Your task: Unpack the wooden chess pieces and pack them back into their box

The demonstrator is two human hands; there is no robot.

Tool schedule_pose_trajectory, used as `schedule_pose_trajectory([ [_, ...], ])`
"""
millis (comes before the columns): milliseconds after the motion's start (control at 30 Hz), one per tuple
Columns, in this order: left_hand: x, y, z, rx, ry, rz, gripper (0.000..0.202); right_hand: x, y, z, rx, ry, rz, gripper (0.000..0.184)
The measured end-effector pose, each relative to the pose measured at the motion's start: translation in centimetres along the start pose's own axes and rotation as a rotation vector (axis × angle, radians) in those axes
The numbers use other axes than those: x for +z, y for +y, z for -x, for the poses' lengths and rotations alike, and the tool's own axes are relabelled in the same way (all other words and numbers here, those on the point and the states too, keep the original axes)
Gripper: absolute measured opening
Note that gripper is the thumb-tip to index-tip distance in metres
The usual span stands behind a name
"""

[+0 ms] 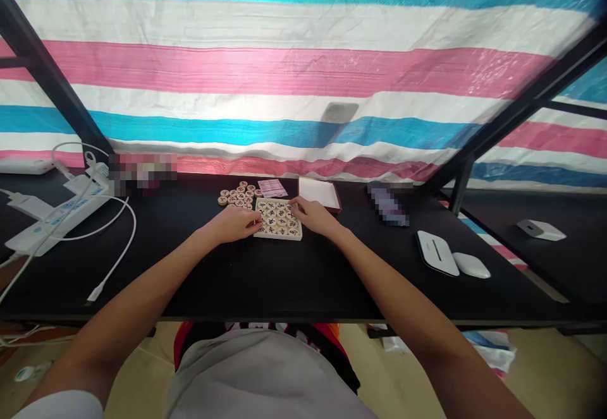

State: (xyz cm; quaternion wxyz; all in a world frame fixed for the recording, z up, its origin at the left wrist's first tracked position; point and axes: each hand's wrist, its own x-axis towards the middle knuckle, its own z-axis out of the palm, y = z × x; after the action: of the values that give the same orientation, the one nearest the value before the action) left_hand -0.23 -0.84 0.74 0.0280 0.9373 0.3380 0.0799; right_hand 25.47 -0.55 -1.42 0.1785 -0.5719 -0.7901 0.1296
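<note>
A shallow white tray [279, 236] lies on the black desk, holding rows of round xiangqi pieces [271, 221] with dark characters. My left hand [236, 224] is closed at the tray's left edge, its fingertips curled over the rim beside the outer pieces. At the upper right corner, my right hand [313, 215] has bent fingers pinched around a piece in the end column; the fingers partly cover it. Left of the tray and behind it, loose xiangqi pieces [240, 195] with red characters lie bunched together. A box lid [318, 193], white inside with a reddish-brown rim, rests behind my right hand.
A pink-and-white printed paper [272, 188] lies behind the tray. To the left are a power strip [61, 210] and white cables [114, 273]. A phone-like dark object [387, 205], a white flat device [437, 253] and a white mouse [471, 265] are on the right. Striped sheeting [284, 71] hangs behind.
</note>
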Motion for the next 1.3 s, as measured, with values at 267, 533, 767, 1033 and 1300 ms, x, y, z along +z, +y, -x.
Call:
schedule_pose_trajectory([
  [267,0.36,0.04,-0.09,-0.009,-0.026,0.036,0.030,0.01,-0.06,-0.12,0.023,-0.016,0.010,0.029],
  [533,0.41,0.02,-0.12,-0.004,-0.025,0.039,0.030,0.03,0.18,-0.11,0.007,0.002,0.009,0.027],
  [767,0.39,0.13,-0.13,-0.008,-0.025,0.035,0.030,-0.06,-0.11,-0.23,0.040,0.011,0.076,0.028],
  [1033,0.37,0.20,-0.11,-0.015,-0.022,0.041,0.029,0.07,-0.03,-0.18,0.031,-0.003,0.052,0.028],
  [1300,0.51,0.10,-0.11,-0.007,-0.017,0.044,0.028,0.23,0.54,-0.28,0.014,-0.016,-0.015,0.027],
])
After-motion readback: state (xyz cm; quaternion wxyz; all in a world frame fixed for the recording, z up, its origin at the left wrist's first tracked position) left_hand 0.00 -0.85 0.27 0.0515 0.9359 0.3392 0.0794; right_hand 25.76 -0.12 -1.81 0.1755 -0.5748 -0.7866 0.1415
